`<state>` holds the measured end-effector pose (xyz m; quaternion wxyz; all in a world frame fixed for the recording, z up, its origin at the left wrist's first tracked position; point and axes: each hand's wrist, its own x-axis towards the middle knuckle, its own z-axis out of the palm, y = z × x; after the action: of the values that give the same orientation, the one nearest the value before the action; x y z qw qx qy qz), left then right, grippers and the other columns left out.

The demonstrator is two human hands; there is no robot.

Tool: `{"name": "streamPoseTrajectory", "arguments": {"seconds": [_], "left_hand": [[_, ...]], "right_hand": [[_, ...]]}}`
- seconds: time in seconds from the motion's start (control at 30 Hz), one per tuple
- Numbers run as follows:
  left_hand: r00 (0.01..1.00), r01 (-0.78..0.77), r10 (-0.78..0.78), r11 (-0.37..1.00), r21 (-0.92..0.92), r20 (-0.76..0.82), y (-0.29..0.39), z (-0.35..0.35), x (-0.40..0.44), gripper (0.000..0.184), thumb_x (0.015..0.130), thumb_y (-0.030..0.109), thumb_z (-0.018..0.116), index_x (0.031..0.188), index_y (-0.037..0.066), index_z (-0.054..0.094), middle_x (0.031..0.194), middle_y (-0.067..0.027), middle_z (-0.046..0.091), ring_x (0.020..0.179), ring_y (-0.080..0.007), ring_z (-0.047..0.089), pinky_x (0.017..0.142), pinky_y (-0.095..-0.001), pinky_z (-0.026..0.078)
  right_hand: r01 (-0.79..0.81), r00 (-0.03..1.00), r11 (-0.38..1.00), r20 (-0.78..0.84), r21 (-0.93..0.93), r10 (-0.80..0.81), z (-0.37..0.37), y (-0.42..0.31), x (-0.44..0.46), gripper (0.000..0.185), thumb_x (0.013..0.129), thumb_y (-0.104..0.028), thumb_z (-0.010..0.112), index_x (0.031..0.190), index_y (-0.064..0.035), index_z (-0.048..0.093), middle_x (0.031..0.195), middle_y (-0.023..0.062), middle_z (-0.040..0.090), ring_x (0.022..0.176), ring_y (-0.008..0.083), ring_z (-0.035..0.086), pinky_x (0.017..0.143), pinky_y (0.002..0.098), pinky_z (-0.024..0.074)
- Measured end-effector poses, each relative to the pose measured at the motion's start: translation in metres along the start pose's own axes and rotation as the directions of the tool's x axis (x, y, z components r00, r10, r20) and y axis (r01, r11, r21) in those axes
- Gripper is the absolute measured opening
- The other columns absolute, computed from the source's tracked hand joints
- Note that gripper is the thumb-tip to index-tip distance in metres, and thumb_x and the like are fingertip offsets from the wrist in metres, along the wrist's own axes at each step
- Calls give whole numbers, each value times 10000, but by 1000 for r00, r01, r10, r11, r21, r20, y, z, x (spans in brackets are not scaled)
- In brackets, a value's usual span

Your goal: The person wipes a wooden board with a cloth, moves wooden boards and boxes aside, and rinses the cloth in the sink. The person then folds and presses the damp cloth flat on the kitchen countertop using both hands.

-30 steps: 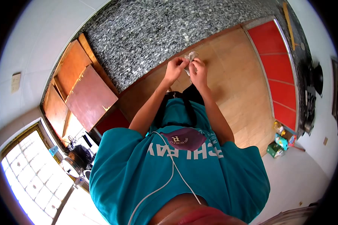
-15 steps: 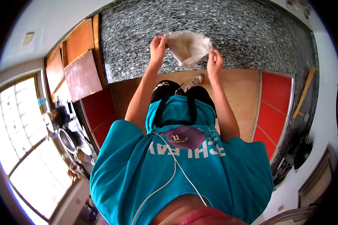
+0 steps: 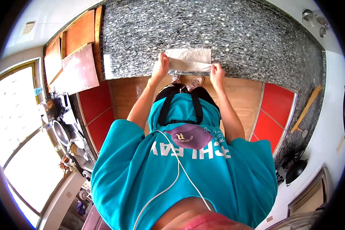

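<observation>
A pale, off-white cloth (image 3: 189,59) lies over the front edge of the speckled stone countertop (image 3: 142,30). Its far part rests flat on the stone, and its near edge is pulled toward me, roughly straight between my hands. My left hand (image 3: 160,67) pinches the cloth's near left corner, fingers closed. At the near right corner, my right hand (image 3: 217,73) grips the cloth between thumb and fingers. A faint brownish tint shows on the cloth's left part.
Wooden boards (image 3: 80,67) lean at the counter's left end. Pans (image 3: 61,132) and other kitchenware crowd the left side by the window. A long wooden-handled tool (image 3: 306,109) lies on the right counter, with a dark wok (image 3: 296,171) nearer me. Metal strainers (image 3: 309,18) hang at the upper right.
Both hands have come down and nearer to me with the cloth. It hung raised and bunched before; now it is spread into a rectangle on the countertop's front edge.
</observation>
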<state>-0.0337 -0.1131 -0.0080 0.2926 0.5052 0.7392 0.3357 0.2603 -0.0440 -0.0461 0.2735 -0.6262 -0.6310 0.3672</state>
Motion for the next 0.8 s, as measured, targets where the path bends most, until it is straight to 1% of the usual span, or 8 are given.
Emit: {"name": "streamPoseTrajectory", "arguments": {"seconds": [0.2, 0.37, 0.47, 0.53, 0.63, 0.67, 0.73, 0.8], "left_hand": [[986, 95, -103, 993, -67, -127, 15, -13, 9, 132, 973, 125, 593, 1018, 19, 528, 612, -189, 626, 509, -351, 610, 499, -430, 436], [953, 209, -217, 976, -58, -212, 2, -4, 16, 188, 948, 151, 618, 1027, 1, 536, 655, -179, 649, 594, -341, 663, 564, -450, 492], [940, 117, -116, 993, -17, -321, -30, 9, 5, 199, 923, 149, 630, 1002, -7, 534, 761, -201, 689, 705, -354, 694, 642, -461, 530], [943, 159, -126, 984, 85, -307, -34, 6, -8, 267, 890, 183, 666, 1040, -20, 578, 868, -214, 720, 792, -355, 710, 713, -445, 555], [894, 447, -446, 891, 80, -33, -47, 10, -17, 445, 834, 340, 748, 1075, -30, 690, 891, -182, 743, 835, -323, 727, 778, -401, 571], [878, 478, -478, 876, -60, 5, -58, 18, -16, 451, 821, 375, 763, 1008, -32, 711, 875, -168, 745, 822, -297, 731, 776, -390, 570], [857, 514, -513, 857, -27, 43, -49, 25, -9, 436, 797, 372, 769, 969, -26, 725, 845, -155, 744, 790, -277, 730, 763, -378, 569], [853, 516, -514, 857, -3, 87, -35, 23, -5, 412, 789, 353, 763, 950, -24, 729, 828, -153, 740, 780, -272, 729, 752, -375, 566]], "right_hand": [[4, 996, 999, -90, 41, -1, 4, -18, 14, 171, 984, -184, 618, 1012, -17, 643, 838, 174, 710, 768, 297, 701, 669, 387, 524], [15, 984, 999, -178, -29, -20, 21, -5, 32, 171, 938, -185, 689, 980, -23, 656, 796, 142, 693, 725, 269, 674, 676, 394, 529], [53, 969, 992, -233, -117, -79, 14, -2, 20, 188, 912, -183, 718, 979, -16, 664, 807, 140, 688, 771, 273, 678, 713, 399, 534], [24, 981, 983, -185, -181, -58, 11, 3, 11, 280, 894, -254, 738, 983, 1, 665, 822, 147, 682, 813, 301, 676, 744, 427, 531], [-166, 985, 928, -100, -333, 140, 15, -2, 3, 408, 833, -393, 790, 958, -16, 699, 764, 135, 692, 776, 335, 677, 735, 453, 530], [-162, 986, 929, -97, -332, 137, 17, -8, 3, 408, 833, -393, 790, 958, -16, 699, 764, 135, 692, 776, 335, 677, 735, 453, 530], [-133, 986, 946, 58, -297, 156, 17, -7, 5, 371, 853, -369, 758, 942, -18, 677, 835, 152, 686, 839, 372, 668, 770, 481, 525], [-64, 997, 947, 25, -315, 75, 25, 9, 4, 310, 853, -314, 752, 901, -22, 662, 822, 159, 680, 831, 379, 664, 766, 475, 530]]}}
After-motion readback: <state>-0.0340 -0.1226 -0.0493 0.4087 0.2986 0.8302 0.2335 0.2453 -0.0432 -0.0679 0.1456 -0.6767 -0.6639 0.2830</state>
